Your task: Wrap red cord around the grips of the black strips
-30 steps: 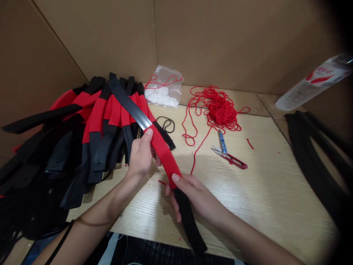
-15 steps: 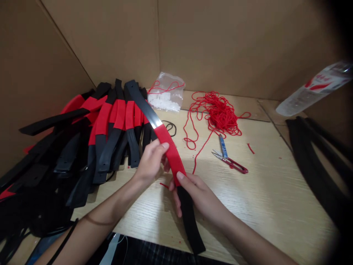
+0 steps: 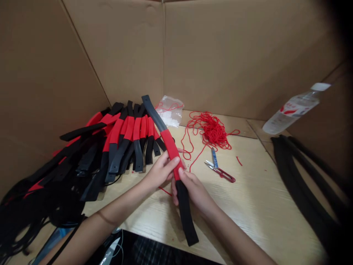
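In the head view, one red-and-black strip (image 3: 170, 145) is gripped above the surface (image 3: 154, 217) by the fingers of the left hand (image 3: 159, 172) and right hand (image 3: 195, 187), set close together around its red section. Beyond the fingers, one clear bag (image 3: 172, 100) is seen with white pieces (image 3: 168, 120) held inside. Far to their right, one white-capped bottle (image 3: 292, 110) is placed; its contents cannot be made out. Nearer on that side, one red cord tangle (image 3: 215, 130), one pair of red-handled snips (image 3: 224, 175), one blue tool (image 3: 214, 158) and one short red piece (image 3: 239, 161) are laid out. To the left of the fingers, similar strips (image 3: 118, 141) are heaped, too overlapped to be counted.
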A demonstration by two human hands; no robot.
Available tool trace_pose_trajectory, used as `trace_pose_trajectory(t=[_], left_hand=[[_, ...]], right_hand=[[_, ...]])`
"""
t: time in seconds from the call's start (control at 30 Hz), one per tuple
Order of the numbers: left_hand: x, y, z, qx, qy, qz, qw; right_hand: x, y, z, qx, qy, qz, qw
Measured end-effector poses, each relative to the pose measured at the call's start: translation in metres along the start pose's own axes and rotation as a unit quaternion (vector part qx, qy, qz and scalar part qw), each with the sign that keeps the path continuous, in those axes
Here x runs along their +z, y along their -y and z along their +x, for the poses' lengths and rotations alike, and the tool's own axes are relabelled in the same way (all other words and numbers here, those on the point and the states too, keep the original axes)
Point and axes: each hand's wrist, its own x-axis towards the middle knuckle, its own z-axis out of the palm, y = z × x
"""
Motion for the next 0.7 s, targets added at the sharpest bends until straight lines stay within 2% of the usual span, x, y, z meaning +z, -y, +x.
trace_pose_trajectory(t=[0.23,0.33,0.4,0.53,0.7], left_hand=[[0.020,-0.010,0.005,-0.026,-0.087,-0.010,0.996],[0.020,-0.022,0.015,-0.042,-0.123,0.022,0.991],[0.014,-0.035,0.027,-0.045,-0.149,0.064,0.986],[-0.009,-0.065,0.056,-0.046,-0.204,0.178,0.962],[-0.045,-0.095,0.083,-0.062,-0.277,0.322,0.903]], right_hand=[[-0.001,-0.006,0.005,0.006,-0.032,-0.014,0.999],[-0.001,-0.008,0.008,0.011,-0.012,0.012,1.000],[-0.001,-0.008,0.009,0.013,0.008,0.016,1.000],[-0.001,-0.005,0.010,-0.004,0.005,0.017,1.000],[0.001,-0.002,0.007,-0.012,0.007,0.011,1.000]])
